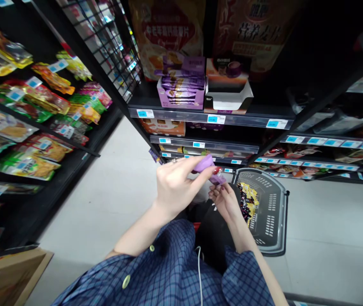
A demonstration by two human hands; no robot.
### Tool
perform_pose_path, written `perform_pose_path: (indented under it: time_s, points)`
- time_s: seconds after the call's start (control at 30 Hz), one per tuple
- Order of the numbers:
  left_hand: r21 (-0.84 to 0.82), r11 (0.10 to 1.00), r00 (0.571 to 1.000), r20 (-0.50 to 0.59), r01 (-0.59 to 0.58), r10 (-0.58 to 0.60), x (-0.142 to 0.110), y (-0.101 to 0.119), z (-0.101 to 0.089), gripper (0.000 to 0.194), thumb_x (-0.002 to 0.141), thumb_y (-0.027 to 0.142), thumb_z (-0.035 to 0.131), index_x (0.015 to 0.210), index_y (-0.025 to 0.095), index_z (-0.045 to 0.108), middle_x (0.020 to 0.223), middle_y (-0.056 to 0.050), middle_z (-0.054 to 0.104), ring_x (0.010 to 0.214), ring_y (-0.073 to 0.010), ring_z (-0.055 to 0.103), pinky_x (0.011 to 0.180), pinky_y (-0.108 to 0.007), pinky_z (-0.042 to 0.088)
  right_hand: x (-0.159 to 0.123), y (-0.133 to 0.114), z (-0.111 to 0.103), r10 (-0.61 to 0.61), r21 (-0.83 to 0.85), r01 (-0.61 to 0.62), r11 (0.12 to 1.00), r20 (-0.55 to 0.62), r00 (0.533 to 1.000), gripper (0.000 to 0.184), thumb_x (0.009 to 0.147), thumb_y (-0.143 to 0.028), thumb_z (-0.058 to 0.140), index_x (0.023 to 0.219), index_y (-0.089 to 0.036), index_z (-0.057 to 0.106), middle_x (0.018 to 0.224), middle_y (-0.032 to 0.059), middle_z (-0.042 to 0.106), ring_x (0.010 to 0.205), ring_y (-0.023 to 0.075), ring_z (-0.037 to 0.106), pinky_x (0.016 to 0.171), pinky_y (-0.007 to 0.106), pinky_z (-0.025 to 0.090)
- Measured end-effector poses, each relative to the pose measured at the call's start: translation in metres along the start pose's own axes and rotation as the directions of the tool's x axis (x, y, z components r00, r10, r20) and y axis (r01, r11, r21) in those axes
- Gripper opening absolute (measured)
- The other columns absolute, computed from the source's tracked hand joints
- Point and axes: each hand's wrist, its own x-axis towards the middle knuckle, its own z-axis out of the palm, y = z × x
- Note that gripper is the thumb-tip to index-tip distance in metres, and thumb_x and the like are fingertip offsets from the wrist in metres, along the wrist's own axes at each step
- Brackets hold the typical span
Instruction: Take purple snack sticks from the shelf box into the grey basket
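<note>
My left hand [177, 182] is raised in front of my body, its thumb and fingers pinched round a small purple packet [205, 162]. Much of the packet is hidden behind the fingers, and its print cannot be read. Just below and to the right, my right hand [224, 202] has curled fingers at the packet's lower end and seems to grip it. On the shelf ahead stand a purple display box [195, 101] with several purple sachets and, beside it, an open display carton [229, 100] with a white front panel.
A grey basket [272, 204] holding a heap of yellow and black sachets [248, 199] stands on the floor at my right. Large oatmeal bags [168, 32] stand behind the boxes. Snack packs hang at left, above a cardboard box [9, 276]. A white cable [199, 272] hangs down my shirt.
</note>
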Motion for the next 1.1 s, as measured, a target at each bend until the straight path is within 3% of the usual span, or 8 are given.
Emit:
perform_pose_path:
  time_s: [0.17,0.27,0.4,0.6,0.73,0.93,1.03,1.1]
  points:
    - [-0.266,0.894,0.933,0.092,0.361,-0.349,-0.002,-0.006,0.001,0.013,0.073,0.028,0.07,0.077,0.016,0.067,0.066,0.002,0.069,0.054,-0.0087,0.061,0.054,-0.018,0.048,-0.006,-0.016,-0.001,-0.137,-0.005,0.137,0.991,-0.082,0.987,0.041,0.053,-0.05,0.08,0.077,-0.023,0.061,0.068,-0.0015,0.065,0.058,0.0145,0.062,0.054,0.03,0.055]
    - [-0.502,0.665,0.826,0.227,0.553,-0.515,-0.005,-0.014,0.003,0.016,0.071,0.027,0.071,0.07,0.015,0.061,0.063,0.002,0.066,0.053,-0.0091,0.061,0.051,-0.018,0.049,-0.015,-0.032,0.001,-0.236,-0.1,0.222,0.97,-0.15,0.96,0.033,0.054,-0.042,0.081,0.074,-0.022,0.064,0.071,-0.0013,0.065,0.058,0.0136,0.061,0.049,0.027,0.053]
    - [-0.61,0.338,0.682,0.512,0.717,-0.522,-0.016,-0.029,0.008,0.026,0.061,0.021,0.078,0.08,0.015,0.061,0.071,0.0,0.069,0.066,-0.0139,0.067,0.059,-0.021,0.054,-0.031,-0.056,0.003,-0.31,-0.382,0.226,0.896,-0.172,0.935,0.02,0.066,-0.034,0.075,0.077,-0.02,0.068,0.072,0.0007,0.067,0.051,0.0112,0.058,0.046,0.025,0.05]
    - [-0.568,0.051,0.475,0.632,0.821,-0.612,-0.045,-0.03,0.027,0.027,0.058,0.021,0.079,0.08,0.014,0.066,0.073,-0.002,0.071,0.067,-0.0171,0.068,0.052,-0.024,0.055,-0.054,-0.091,0.02,-0.416,-0.72,0.169,0.673,-0.18,0.891,0.019,0.066,-0.03,0.075,0.082,-0.022,0.07,0.07,0.0007,0.069,0.052,0.0129,0.06,0.05,0.025,0.049]
    - [-0.583,-0.063,0.398,0.626,0.81,-0.671,-0.061,-0.023,0.04,0.026,0.054,0.025,0.081,0.071,0.012,0.066,0.066,-0.002,0.069,0.061,-0.0163,0.066,0.052,-0.025,0.056,-0.063,-0.103,0.031,-0.485,-0.81,0.146,0.568,-0.186,0.855,0.016,0.068,-0.031,0.074,0.08,-0.021,0.071,0.063,0.0002,0.067,0.048,0.0131,0.058,0.046,0.024,0.047]
    - [-0.547,-0.174,0.392,0.754,0.819,-0.528,-0.062,-0.031,0.037,0.031,0.061,0.026,0.078,0.085,0.012,0.066,0.084,-0.007,0.072,0.077,-0.0219,0.069,0.057,-0.03,0.059,-0.061,-0.11,0.024,-0.444,-0.822,0.081,0.564,-0.219,0.869,0.017,0.07,-0.034,0.071,0.08,-0.021,0.07,0.047,-0.0034,0.057,0.04,0.0112,0.051,0.038,0.022,0.038]
    - [-0.48,-0.224,0.376,0.844,0.848,-0.383,-0.063,-0.04,0.036,0.044,0.059,0.018,0.079,0.101,0.016,0.064,0.102,-0.01,0.071,0.088,-0.0244,0.068,0.059,-0.03,0.059,-0.062,-0.116,0.025,-0.437,-0.89,0.066,0.452,-0.157,0.886,0.017,0.073,-0.036,0.069,0.083,-0.022,0.069,0.053,-0.0021,0.061,0.044,0.0119,0.053,0.041,0.023,0.039]
    - [-0.414,-0.262,0.329,0.891,0.872,-0.312,-0.069,-0.041,0.039,0.047,0.055,0.018,0.082,0.099,0.015,0.065,0.094,-0.011,0.072,0.081,-0.0242,0.069,0.058,-0.03,0.058,-0.063,-0.121,0.031,-0.467,-0.937,0.098,0.335,-0.075,0.881,0.018,0.075,-0.037,0.066,0.085,-0.023,0.069,0.063,0.0,0.066,0.051,0.0137,0.058,0.045,0.024,0.042]
